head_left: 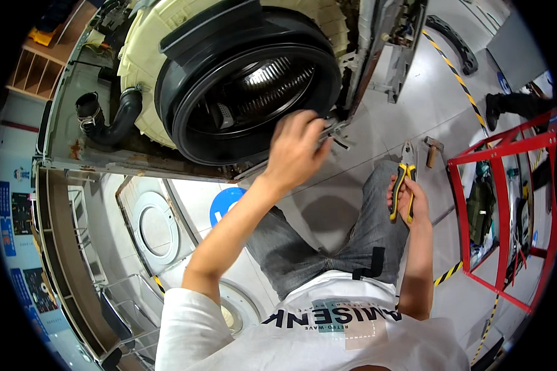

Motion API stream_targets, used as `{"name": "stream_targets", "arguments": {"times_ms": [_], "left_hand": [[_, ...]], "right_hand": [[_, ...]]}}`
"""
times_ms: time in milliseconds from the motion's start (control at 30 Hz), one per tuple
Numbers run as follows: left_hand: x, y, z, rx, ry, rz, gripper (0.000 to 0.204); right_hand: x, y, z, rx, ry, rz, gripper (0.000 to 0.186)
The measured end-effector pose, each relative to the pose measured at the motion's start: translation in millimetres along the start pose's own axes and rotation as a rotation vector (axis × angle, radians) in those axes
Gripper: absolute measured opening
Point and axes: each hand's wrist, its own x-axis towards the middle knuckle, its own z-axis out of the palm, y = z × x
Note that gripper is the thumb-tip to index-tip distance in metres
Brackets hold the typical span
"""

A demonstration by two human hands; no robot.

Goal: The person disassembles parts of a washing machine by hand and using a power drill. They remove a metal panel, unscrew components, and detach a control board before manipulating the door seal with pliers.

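The opened front of a washing machine stands before me, its black rubber door gasket (192, 133) ringing the shiny metal drum (272, 83). My left hand (296, 148) is at the gasket's lower right edge, fingers curled and slightly blurred. Beside its fingertips are a small metal part and loose wires (340, 143) on the machine's front edge. Whatever those fingers hold is hidden. Over my right thigh, my right hand (414, 201) grips combination pliers (403, 176) by their yellow and black handles, jaws pointing away from me.
A hammer (433, 151) lies on the floor beyond the pliers. To the right stands a red metal rack (504, 148) holding tools. A round white door ring (156, 227) lies on a panel at left. A black hose (120, 120) curves beside the tub. Another person's shoe (492, 111) shows far right.
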Motion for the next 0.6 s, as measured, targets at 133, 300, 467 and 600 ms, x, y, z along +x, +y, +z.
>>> {"name": "stream_targets", "arguments": {"times_ms": [133, 300, 467, 600], "left_hand": [[-66.7, -60.4, -1.0, 0.394, -0.239, -0.360, 0.075], [-92.4, -107.5, 8.2, 0.577, -0.757, -0.549, 0.090], [-96.0, -112.9, 23.1, 0.694, -0.734, -0.540, 0.090], [-98.1, -114.5, 23.6, 0.704, -0.694, -0.531, 0.088]], "right_hand": [[-0.3, 0.5, 1.9, -0.049, -0.008, -0.001, 0.035], [-7.6, -4.0, 25.5, -0.287, -0.062, 0.044, 0.034], [19.2, 0.0, 77.8, -0.461, -0.255, 0.237, 0.036], [35.8, 16.1, 108.4, -0.765, -0.357, 0.228, 0.026]]}}
